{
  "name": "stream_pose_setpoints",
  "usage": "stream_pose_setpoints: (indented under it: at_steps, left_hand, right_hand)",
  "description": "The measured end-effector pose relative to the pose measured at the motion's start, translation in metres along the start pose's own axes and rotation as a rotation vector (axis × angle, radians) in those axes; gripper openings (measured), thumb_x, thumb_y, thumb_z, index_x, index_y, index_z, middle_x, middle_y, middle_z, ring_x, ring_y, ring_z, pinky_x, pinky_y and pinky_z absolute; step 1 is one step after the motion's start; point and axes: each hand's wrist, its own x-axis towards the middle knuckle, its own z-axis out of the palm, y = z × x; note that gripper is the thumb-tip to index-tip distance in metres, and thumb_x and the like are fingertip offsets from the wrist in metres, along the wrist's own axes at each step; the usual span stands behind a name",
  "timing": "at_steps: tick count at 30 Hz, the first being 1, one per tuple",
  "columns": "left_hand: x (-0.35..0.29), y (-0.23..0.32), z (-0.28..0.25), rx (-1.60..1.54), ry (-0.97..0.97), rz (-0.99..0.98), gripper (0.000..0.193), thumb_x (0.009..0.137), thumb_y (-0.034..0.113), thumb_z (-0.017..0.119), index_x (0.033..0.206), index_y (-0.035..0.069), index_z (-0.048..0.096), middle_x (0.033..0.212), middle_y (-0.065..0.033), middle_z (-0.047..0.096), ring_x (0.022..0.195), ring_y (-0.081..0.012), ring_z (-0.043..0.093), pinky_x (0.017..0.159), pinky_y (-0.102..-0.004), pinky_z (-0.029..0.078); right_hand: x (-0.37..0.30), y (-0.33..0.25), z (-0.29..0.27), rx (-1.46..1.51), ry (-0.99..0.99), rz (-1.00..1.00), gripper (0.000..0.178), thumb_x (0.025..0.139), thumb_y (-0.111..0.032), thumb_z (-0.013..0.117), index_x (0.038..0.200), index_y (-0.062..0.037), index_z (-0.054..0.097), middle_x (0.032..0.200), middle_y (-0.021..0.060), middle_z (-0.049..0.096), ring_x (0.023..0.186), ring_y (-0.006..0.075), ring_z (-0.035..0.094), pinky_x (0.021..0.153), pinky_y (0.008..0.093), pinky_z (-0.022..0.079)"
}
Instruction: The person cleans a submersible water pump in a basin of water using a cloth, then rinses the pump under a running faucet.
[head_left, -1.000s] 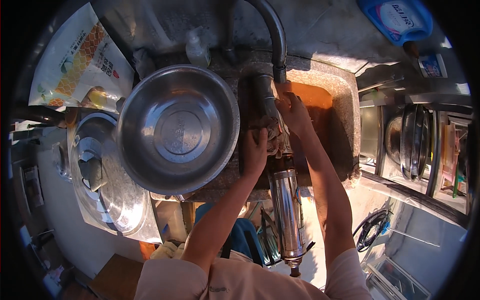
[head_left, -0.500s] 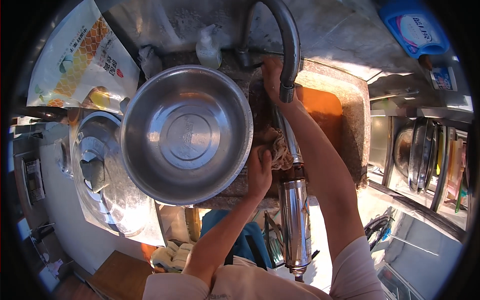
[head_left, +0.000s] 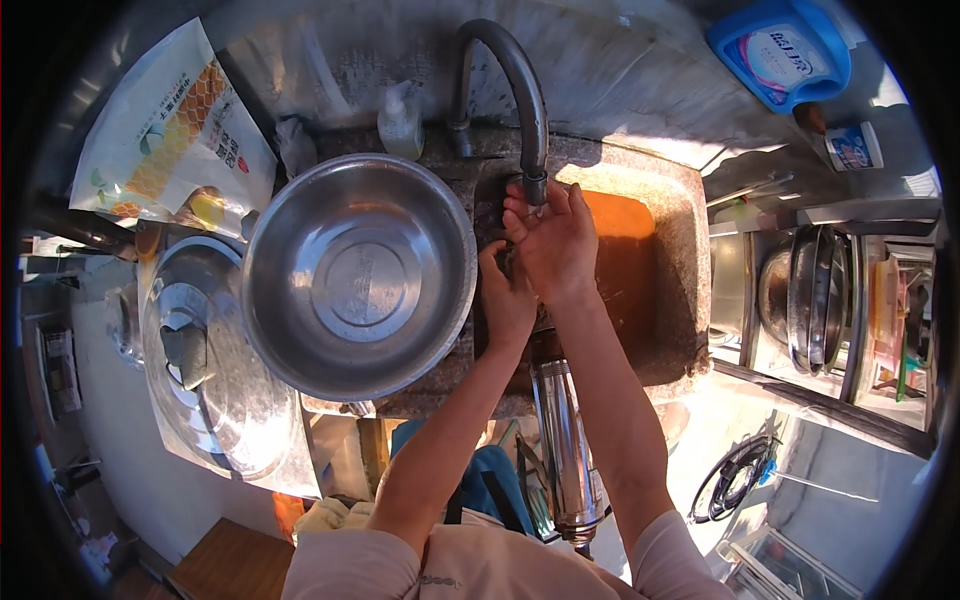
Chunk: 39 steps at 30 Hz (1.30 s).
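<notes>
Head cam view, clock face centered mid-frame. Nearest, approx 5 o'clock: shiny steel cylinder (head_left: 565, 430), lying over the near edge of the sink, btwn the forearms; hands and R forearm hide its far part. L hand (head_left: 508, 305), just R of center: fingers curled, can't tell if gripping anything. R hand (head_left: 560, 258), 2 o'clock: palm up, fingers open, loosely bent, tips by the spout of the gray faucet (head_left: 533, 105), which hangs over them from 1 o'clock. Steel basin (head_left: 360, 285), 9 o'clock, crowds the L hand, rim just beside it.

Containers: basin shows bare bottom w/ glare; speckled stone sink (head_left: 688, 260), approx 3 o'clock, shows an orange-brown surface, water or sink floor unclear. Farther out: round steel lid (head_left: 245, 400) at 8, coiled black hose (head_left: 728, 480) at 4, pump bottle (head_left: 401, 125) at 11, white bag (head_left: 165, 150) at 10, contents unclear; rack (head_left: 750, 290) w/ dark pans at 3; blue bottle (head_left: 780, 55) at 2.
</notes>
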Motion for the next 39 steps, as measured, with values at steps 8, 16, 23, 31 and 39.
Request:
stream_pose_setpoints:
  at_steps: [8,16,23,31,39]
  left_hand:
    - [0.01,0.047,0.009,-0.148,-0.044,-0.144,0.028,0.097,0.013,0.056,0.117,-0.004,0.048,0.096,-0.0163,0.058,0.087,-0.0224,0.061,0.076,-0.0354,0.048]
    - [0.044,0.049,0.034,-0.073,0.017,0.042,0.034,0.09,0.01,0.061,0.12,-0.001,0.051,0.118,-0.0156,0.055,0.104,-0.0205,0.057,0.089,-0.0307,0.045]
    - [0.054,0.06,0.043,0.013,0.028,0.09,0.02,0.088,0.005,0.061,0.107,0.0,0.063,0.091,-0.0136,0.068,0.083,-0.0239,0.066,0.077,-0.0345,0.05]
    - [0.063,0.047,0.06,0.026,-0.12,0.058,0.018,0.089,0.008,0.057,0.104,0.001,0.063,0.09,-0.0232,0.067,0.089,-0.0412,0.065,0.075,-0.0459,0.051]
    - [0.117,0.009,0.056,-0.486,-0.093,-0.387,0.012,0.091,0.006,0.061,0.098,-0.004,0.063,0.08,-0.0101,0.067,0.072,-0.026,0.064,0.069,-0.0367,0.049]
  right_hand:
    - [0.022,-0.024,-0.016,0.109,-0.041,-0.115,0.023,0.101,-0.023,0.049,0.107,-0.0014,0.055,0.097,0.0158,0.063,0.082,0.0213,0.06,0.08,0.0338,0.052]
    - [0.022,-0.022,-0.044,0.069,0.082,-0.142,0.024,0.103,-0.021,0.042,0.107,-0.0009,0.056,0.094,0.0136,0.063,0.084,0.0224,0.061,0.079,0.0328,0.052]
    - [0.034,-0.001,-0.064,-0.713,0.476,-0.411,0.029,0.101,-0.019,0.048,0.102,0.0036,0.067,0.09,0.0075,0.067,0.081,0.0125,0.061,0.071,0.0286,0.05]
    - [0.043,-0.026,-0.072,-1.206,0.586,-0.234,0.042,0.1,-0.032,0.049,0.102,0.007,0.065,0.085,0.0193,0.069,0.074,0.0274,0.064,0.07,0.0389,0.049]
    - [-0.013,0.012,-0.042,-0.58,0.4,0.088,0.031,0.097,-0.026,0.058,0.113,0.0002,0.062,0.099,0.0068,0.068,0.085,0.0187,0.067,0.075,0.0324,0.054]
